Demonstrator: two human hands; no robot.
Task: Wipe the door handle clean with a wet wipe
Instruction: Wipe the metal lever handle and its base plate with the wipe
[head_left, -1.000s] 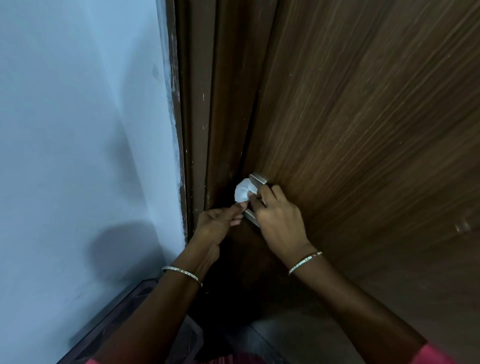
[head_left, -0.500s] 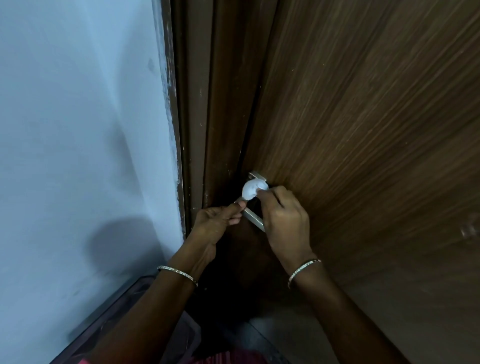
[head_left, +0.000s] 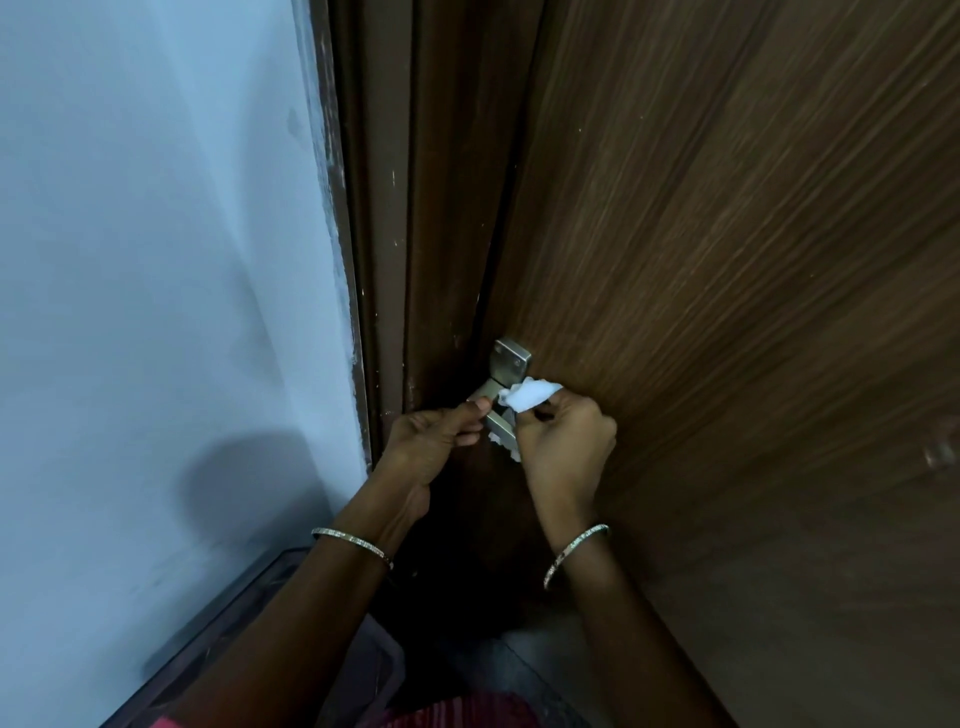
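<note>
Handle: the metal door handle (head_left: 506, 366) sat at the left edge of the door (head_left: 727, 312), beside the frame.
Left hand: the left hand (head_left: 431, 441) pinched the lever's end, fingers curled.
Right hand: the right hand (head_left: 563, 447) had its fingers curled and clamped on the wipe.
Wipe: the white wet wipe (head_left: 530, 395) was bunched against the handle, just below its plate.

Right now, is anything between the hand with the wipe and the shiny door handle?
Nothing visible. The right hand pinches the crumpled white wet wipe at the silver metal door handle; the left hand holds it.

Dim light, soft shadows, wide-angle edge warping.
</note>
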